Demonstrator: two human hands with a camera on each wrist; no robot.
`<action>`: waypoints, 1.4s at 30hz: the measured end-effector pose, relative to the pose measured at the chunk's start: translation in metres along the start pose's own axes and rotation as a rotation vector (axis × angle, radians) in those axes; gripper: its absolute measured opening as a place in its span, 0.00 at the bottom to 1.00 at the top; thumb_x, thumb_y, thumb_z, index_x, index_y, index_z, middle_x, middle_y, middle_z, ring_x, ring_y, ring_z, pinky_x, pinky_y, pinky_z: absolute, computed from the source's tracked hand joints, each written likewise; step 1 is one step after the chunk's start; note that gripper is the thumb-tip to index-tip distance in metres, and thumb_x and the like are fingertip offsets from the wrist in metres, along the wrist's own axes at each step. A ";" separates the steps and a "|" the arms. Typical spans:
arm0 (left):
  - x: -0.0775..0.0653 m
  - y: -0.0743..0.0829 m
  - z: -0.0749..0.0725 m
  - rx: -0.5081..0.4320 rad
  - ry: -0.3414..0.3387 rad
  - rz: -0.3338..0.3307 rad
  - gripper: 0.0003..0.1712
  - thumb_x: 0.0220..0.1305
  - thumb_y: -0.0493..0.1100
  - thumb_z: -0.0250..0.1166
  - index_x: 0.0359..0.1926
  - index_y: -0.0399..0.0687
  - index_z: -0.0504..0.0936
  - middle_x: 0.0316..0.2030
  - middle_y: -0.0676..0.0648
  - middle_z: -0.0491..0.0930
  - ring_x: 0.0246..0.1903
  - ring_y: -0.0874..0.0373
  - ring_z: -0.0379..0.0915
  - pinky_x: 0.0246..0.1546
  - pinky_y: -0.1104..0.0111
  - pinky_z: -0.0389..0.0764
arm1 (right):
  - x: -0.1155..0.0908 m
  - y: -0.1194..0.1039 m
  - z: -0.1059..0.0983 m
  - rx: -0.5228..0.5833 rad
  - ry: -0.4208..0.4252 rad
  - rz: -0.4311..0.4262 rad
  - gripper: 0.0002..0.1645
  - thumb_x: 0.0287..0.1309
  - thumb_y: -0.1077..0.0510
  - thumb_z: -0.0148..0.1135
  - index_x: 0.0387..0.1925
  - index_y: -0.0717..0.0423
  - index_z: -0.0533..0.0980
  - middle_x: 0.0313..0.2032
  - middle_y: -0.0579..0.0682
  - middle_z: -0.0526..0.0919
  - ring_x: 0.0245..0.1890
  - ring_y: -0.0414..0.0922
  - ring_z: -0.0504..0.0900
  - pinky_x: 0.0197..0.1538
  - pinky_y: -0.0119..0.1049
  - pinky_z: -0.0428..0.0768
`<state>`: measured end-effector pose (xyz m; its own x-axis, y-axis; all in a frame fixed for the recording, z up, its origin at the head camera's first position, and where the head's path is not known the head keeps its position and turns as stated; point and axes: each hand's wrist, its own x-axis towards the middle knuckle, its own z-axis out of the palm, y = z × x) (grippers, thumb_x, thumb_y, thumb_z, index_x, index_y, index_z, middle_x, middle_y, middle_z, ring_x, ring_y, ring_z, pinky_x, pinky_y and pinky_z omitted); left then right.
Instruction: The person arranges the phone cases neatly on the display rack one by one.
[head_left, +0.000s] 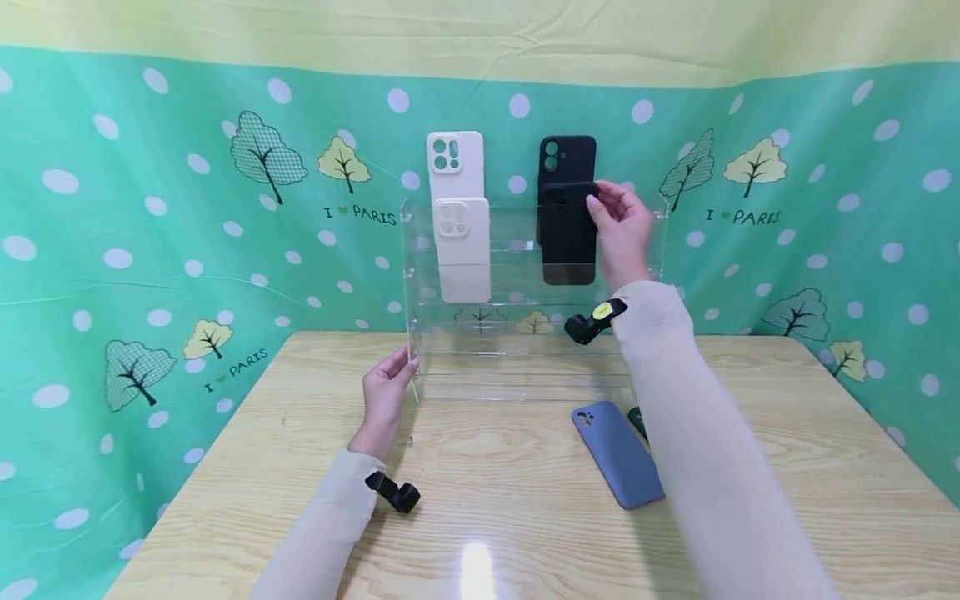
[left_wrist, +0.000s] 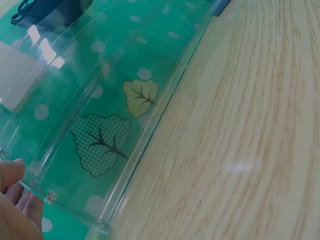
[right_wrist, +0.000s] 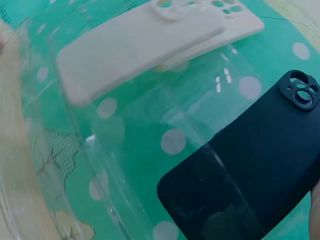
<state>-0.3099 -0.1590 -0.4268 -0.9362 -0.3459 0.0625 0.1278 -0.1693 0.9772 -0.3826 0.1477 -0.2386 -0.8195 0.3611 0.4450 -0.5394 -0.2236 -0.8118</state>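
My right hand (head_left: 624,237) pinches the upper right edge of a black phone case (head_left: 567,237). The lower end of this case sits behind a clear lip of a transparent tiered rack (head_left: 525,388). Behind it, one tier higher, stands another black phone case (head_left: 576,158). In the right wrist view the front black case (right_wrist: 245,160) shows its camera cutouts, with only a bit of my hand (right_wrist: 315,212) at the edge. My left hand (head_left: 384,396) holds the rack's left side near the bottom; the left wrist view shows its thumb and fingers (left_wrist: 11,172) at that side panel.
Two white phone cases stand on the rack's left, one (head_left: 463,258) in front of the other (head_left: 472,177). A blue phone case (head_left: 618,454) lies on the wooden table (head_left: 495,483); beside it a dark case (head_left: 637,421) is mostly hidden by my right sleeve. Behind hangs a green dotted curtain (head_left: 300,258).
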 end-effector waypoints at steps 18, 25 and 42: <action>-0.001 0.002 -0.002 -0.002 0.004 0.003 0.21 0.58 0.31 0.64 0.54 0.35 0.76 0.52 0.36 0.76 0.39 0.71 0.79 0.45 0.78 0.79 | -0.010 0.007 -0.006 -0.188 0.082 0.166 0.11 0.52 0.61 0.68 0.39 0.57 0.80 0.32 0.44 0.80 0.36 0.38 0.76 0.40 0.28 0.77; -0.001 0.001 -0.002 -0.007 0.012 0.008 0.21 0.58 0.32 0.65 0.54 0.34 0.76 0.51 0.38 0.78 0.39 0.69 0.79 0.45 0.78 0.79 | -0.011 0.006 -0.010 -0.270 0.109 0.196 0.09 0.51 0.59 0.70 0.34 0.55 0.79 0.28 0.44 0.78 0.30 0.38 0.75 0.39 0.29 0.79; -0.002 -0.001 0.000 -0.001 0.009 -0.002 0.21 0.57 0.31 0.65 0.54 0.35 0.76 0.51 0.38 0.78 0.38 0.71 0.79 0.45 0.78 0.79 | -0.017 0.003 -0.026 -0.494 0.020 0.173 0.17 0.50 0.49 0.70 0.38 0.54 0.78 0.31 0.41 0.78 0.34 0.36 0.75 0.41 0.30 0.77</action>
<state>-0.3087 -0.1580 -0.4282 -0.9334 -0.3540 0.0586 0.1261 -0.1707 0.9772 -0.3651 0.1645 -0.2584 -0.8819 0.3753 0.2852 -0.2367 0.1707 -0.9565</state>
